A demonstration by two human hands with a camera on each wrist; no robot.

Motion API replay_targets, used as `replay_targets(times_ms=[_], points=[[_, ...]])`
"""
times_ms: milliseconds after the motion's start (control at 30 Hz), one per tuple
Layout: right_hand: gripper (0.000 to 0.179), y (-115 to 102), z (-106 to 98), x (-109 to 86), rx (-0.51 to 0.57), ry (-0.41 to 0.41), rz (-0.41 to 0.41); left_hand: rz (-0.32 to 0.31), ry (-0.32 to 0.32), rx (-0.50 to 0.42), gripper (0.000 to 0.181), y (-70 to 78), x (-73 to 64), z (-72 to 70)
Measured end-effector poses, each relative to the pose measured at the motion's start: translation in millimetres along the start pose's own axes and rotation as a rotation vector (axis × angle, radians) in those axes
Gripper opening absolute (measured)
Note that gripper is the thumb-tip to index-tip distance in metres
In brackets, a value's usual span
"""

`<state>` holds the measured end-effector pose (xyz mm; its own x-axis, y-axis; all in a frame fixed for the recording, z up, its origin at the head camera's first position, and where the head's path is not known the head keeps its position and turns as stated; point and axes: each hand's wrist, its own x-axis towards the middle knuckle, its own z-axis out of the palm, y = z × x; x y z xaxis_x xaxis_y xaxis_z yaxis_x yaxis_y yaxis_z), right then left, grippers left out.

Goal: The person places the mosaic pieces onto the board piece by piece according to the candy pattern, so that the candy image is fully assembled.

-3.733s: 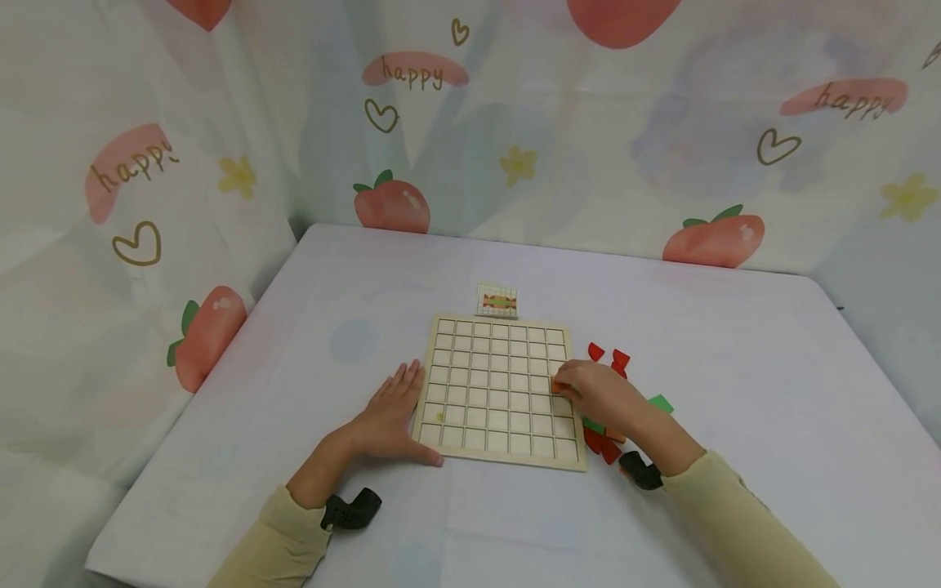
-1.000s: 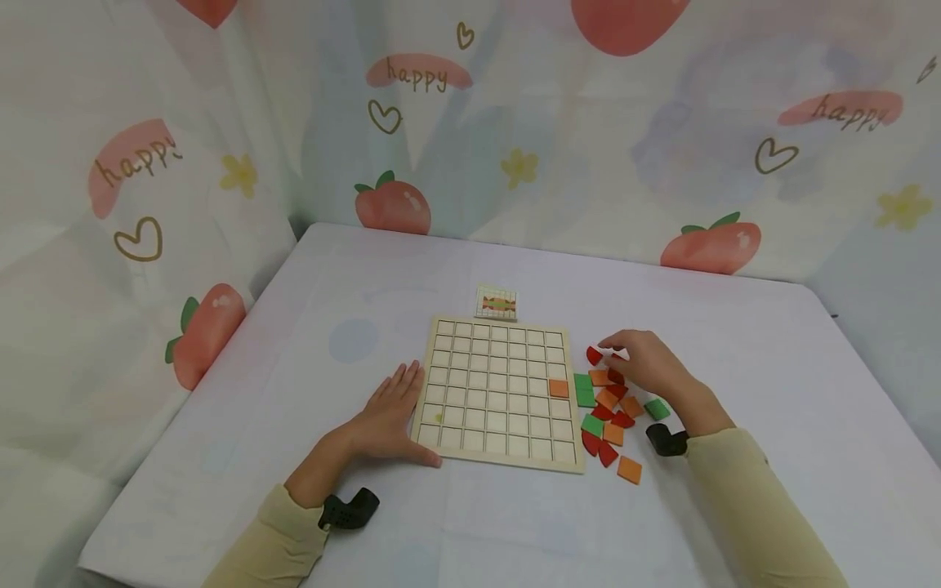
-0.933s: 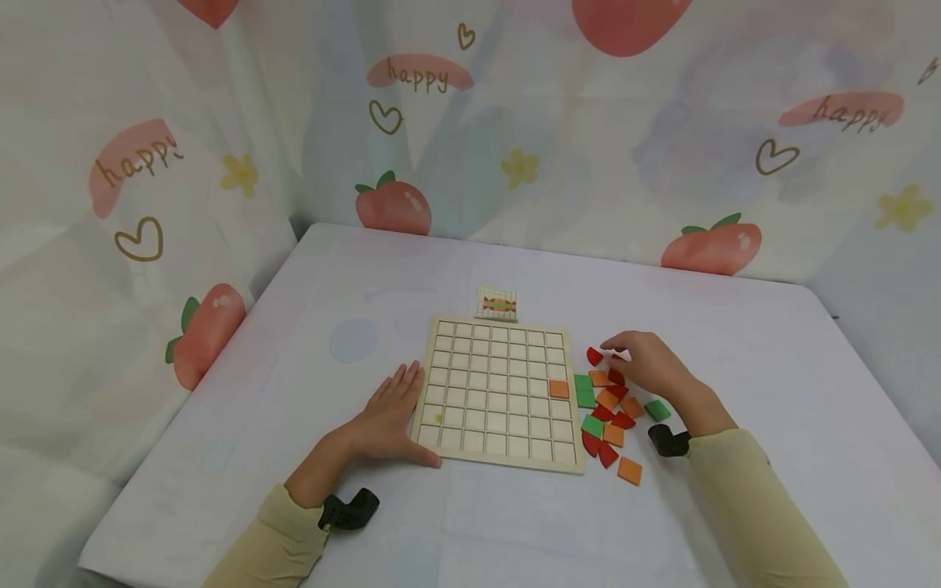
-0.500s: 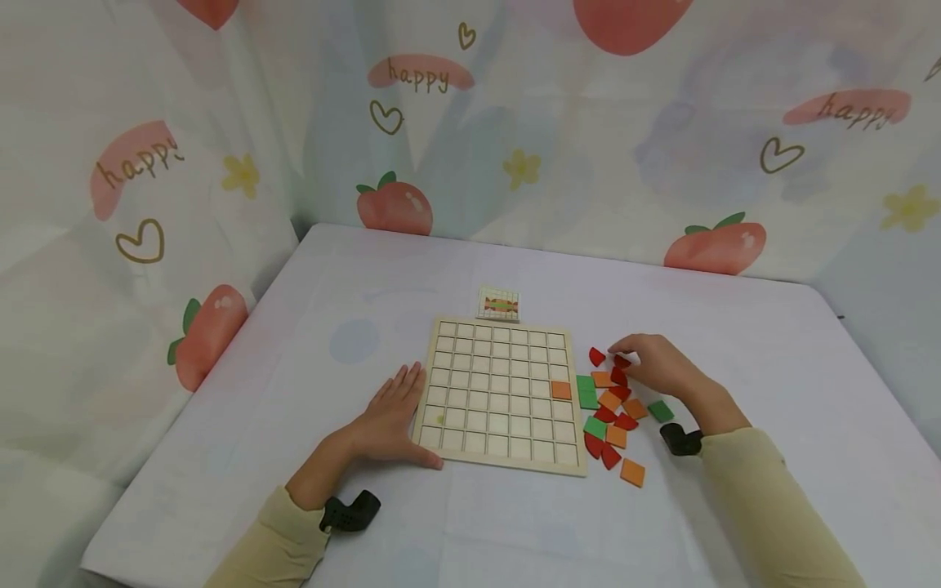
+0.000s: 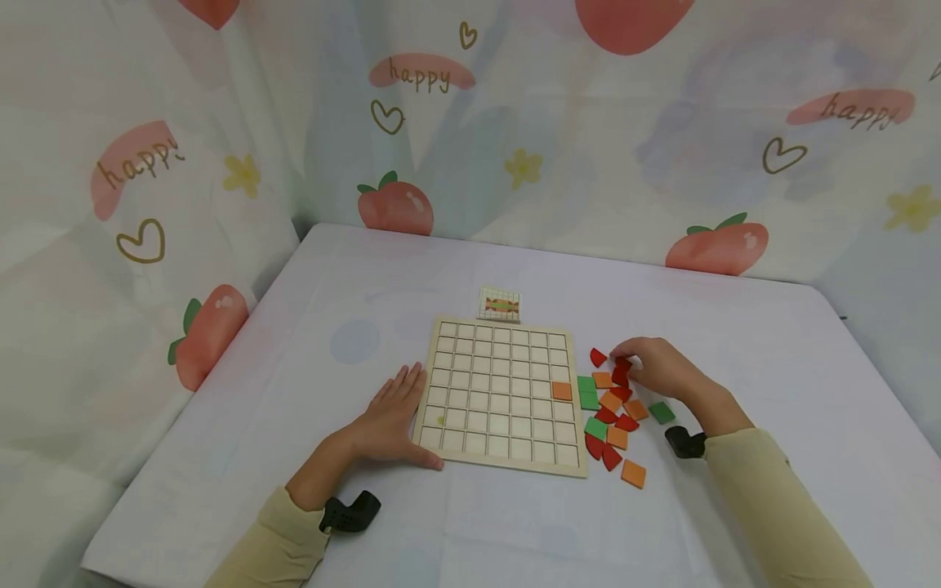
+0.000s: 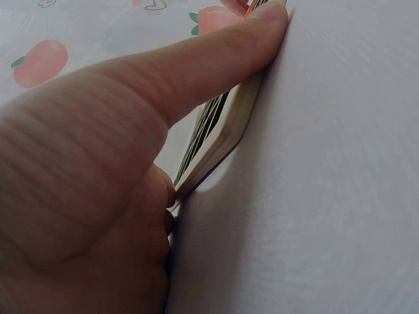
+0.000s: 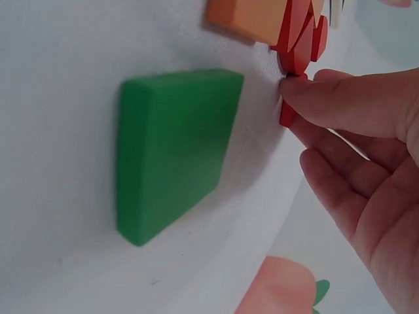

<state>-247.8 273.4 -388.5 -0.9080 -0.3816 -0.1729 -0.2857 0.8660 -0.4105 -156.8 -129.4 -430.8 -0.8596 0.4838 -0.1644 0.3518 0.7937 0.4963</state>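
Note:
A pale wooden board with a square grid (image 5: 500, 392) lies on the white table, with one orange square tile (image 5: 562, 391) in a cell near its right edge. My left hand (image 5: 385, 420) rests flat along the board's left side, fingers straight; in the left wrist view the thumb (image 6: 216, 62) touches the board's edge (image 6: 222, 134). Over the loose pieces to the right, my right hand (image 5: 662, 367) pinches a red curved-edge piece (image 7: 287, 112) between thumb and index finger. Its far part is hidden behind the fingertips. A green square tile (image 7: 180, 147) lies near that hand.
A small card with a coloured pattern (image 5: 501, 305) lies just beyond the board. Several orange, green and red pieces are scattered close to the board's right edge, among them an orange tile (image 5: 633, 474) at the front. A printed curtain (image 5: 588, 188) stands behind the table.
The right hand left the orange tile in a board cell and moved right to the loose pieces. Its fingers have since closed on a red piece. The left hand has stayed put.

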Motion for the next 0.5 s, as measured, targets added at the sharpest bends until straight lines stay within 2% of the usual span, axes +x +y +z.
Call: replay_targets(times_ms=[500], points=[[0.023,4.9,-2.1,-1.0,-0.051,0.031,-0.059,0.003,0.005,0.004,0.128,-0.9,0.0,1.0]])
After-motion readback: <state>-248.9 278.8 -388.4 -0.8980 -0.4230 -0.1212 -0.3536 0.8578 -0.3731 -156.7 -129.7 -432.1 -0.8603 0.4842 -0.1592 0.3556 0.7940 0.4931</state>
